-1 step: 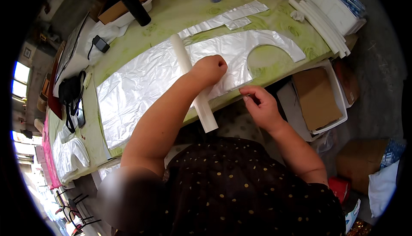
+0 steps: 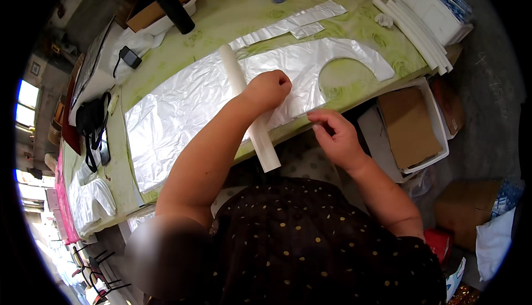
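Left hand (image 2: 269, 90) fisted, pressing silvery plastic sheet (image 2: 188, 100) on bench (image 2: 244, 11) beside white roll (image 2: 249, 111). Right hand (image 2: 335, 136) fingers pinched on sheet's near edge; long axis left-right.

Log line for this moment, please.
left hand pressing plastic sheet | right hand pinching sheet's near edge | white tube across sheet | green table

workshop | cut plastic sheets (image 2: 183, 111) on worktable (image 2: 244, 11) | cardboard boxes (image 2: 413, 122)
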